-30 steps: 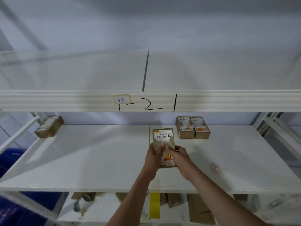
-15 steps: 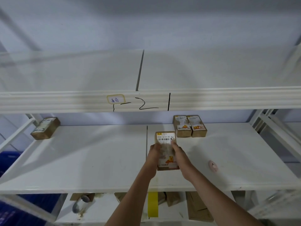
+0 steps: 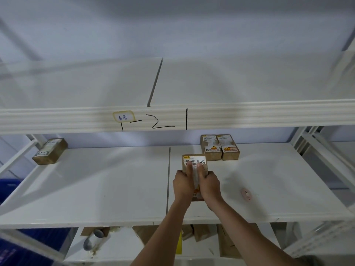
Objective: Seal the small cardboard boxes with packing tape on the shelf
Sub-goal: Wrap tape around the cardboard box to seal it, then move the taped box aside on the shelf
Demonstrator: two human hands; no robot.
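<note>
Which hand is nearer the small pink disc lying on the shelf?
Right. The right hand grips the box just left of the pink disc; the left hand sits farther left, beyond it.

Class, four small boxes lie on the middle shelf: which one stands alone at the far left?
The box at the shelf's back left corner; two sit side by side at back right, one is under both hands.

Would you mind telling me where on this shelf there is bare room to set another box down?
The widest bare patch lies between the lone box at back left and the centre seam. A smaller one lies right of the hands, between the paired boxes and the small pink disc. It is crowded around the held box.
</note>
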